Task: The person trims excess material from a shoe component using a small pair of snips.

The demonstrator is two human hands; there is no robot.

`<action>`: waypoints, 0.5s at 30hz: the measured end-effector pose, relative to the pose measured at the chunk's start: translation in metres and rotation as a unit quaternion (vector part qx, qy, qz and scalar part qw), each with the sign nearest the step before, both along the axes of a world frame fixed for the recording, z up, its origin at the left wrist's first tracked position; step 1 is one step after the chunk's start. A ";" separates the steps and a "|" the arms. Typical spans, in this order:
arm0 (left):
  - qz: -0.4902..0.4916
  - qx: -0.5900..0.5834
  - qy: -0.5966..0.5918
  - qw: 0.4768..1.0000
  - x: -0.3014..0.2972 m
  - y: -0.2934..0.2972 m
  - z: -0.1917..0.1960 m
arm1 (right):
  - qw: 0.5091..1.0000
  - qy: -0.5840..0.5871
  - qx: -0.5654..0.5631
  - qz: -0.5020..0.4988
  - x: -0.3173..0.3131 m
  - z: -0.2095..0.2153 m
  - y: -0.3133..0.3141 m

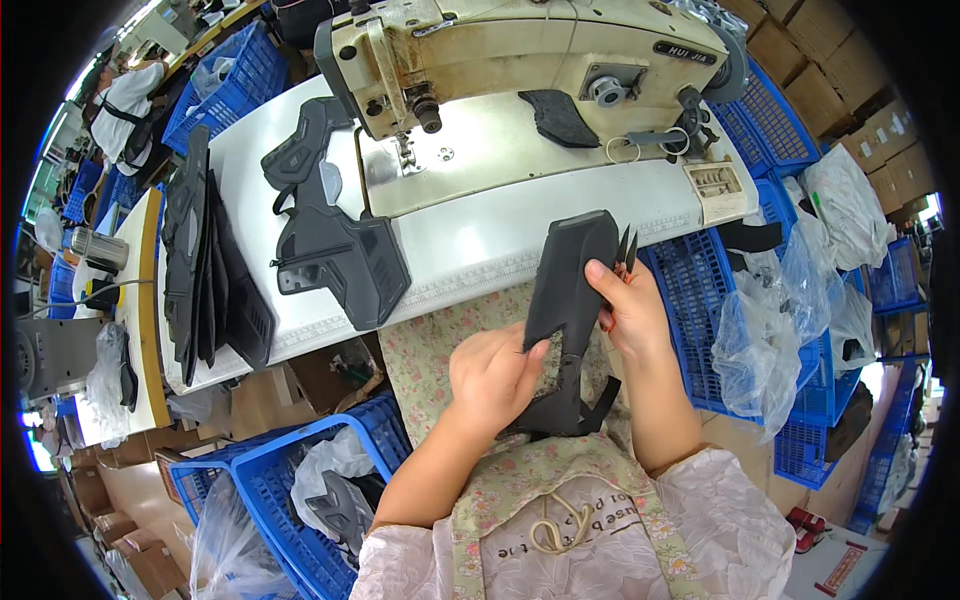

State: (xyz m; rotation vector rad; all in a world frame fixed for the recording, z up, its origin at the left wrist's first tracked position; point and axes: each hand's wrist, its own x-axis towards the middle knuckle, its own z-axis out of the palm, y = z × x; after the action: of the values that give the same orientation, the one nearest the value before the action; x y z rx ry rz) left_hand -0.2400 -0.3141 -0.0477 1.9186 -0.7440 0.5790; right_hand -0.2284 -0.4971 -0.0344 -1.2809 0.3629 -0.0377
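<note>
Sewing workshop, white worktable with a beige industrial sewing machine at its far edge. Both hands were raised over the lap, in front of the table edge, holding one dark grey shaped fabric piece. Left hand was closed on the lower middle of the piece, thumb pressed on its face. Right hand gripped the piece's right edge with thumb on top, and small thread snips stuck up from the same hand, blades pointing away from the person. Piece stood roughly upright, its top near the table edge, its lower end with strap loops hanging over a floral apron. On the table left of the machine lay a similar dark grey padded piece, and a stack of more such pieces sat at the far left end. Blue plastic crates stood at lower left with clear bags inside, more blue crates with clear plastic bags on the right. Cardboard boxes were piled at upper right.
</note>
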 end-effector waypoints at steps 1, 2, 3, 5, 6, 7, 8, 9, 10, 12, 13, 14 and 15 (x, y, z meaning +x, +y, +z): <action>0.002 -0.005 -0.027 1.000 0.001 0.002 -0.001 | 1.000 -0.001 0.000 -0.001 -0.001 -0.001 0.003; 0.002 -0.004 -0.028 1.000 0.001 0.004 -0.003 | 0.999 0.003 0.050 -0.010 -0.002 -0.005 0.006; -0.002 0.010 -0.011 1.000 0.000 0.008 -0.005 | 0.995 0.007 0.099 -0.019 -0.002 -0.008 0.009; -0.007 0.025 0.006 1.000 -0.003 0.014 -0.007 | 0.992 0.015 0.120 -0.027 -0.002 -0.014 0.012; -0.035 0.017 0.039 0.998 -0.005 0.017 -0.008 | 0.990 0.023 0.139 -0.033 -0.002 -0.016 0.013; -0.063 0.010 0.072 0.995 -0.006 0.019 -0.008 | 0.989 0.023 0.140 -0.033 -0.001 -0.018 0.013; -0.063 0.010 0.072 0.995 -0.005 0.021 -0.008 | 0.989 0.024 0.142 -0.031 0.000 -0.019 0.012; -0.072 0.013 0.148 0.986 -0.005 0.023 -0.007 | 0.989 0.026 0.145 -0.029 0.000 -0.020 0.012; -0.079 0.016 0.224 0.971 -0.004 0.024 -0.005 | 0.989 0.027 0.146 -0.028 -0.001 -0.020 0.013; -0.099 -0.111 0.338 0.929 -0.004 0.018 -0.001 | 0.991 0.020 0.128 -0.013 0.000 -0.019 0.017; -0.115 -0.235 0.440 0.859 -0.002 0.016 0.002 | 0.991 0.020 0.129 -0.012 0.000 -0.018 0.020; -0.115 -0.235 0.440 0.859 0.000 0.015 0.004 | 0.993 0.014 0.120 -0.009 0.000 -0.017 0.024; -0.106 -0.183 0.435 0.875 0.002 0.014 0.007 | 0.994 0.009 0.111 -0.007 0.000 -0.016 0.027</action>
State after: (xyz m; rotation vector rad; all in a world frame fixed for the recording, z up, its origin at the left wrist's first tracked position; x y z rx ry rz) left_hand -0.2382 -0.2999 -0.0412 1.4835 -0.2153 -0.2870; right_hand -0.2283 -0.4703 -0.0505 -1.0602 0.3810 0.0024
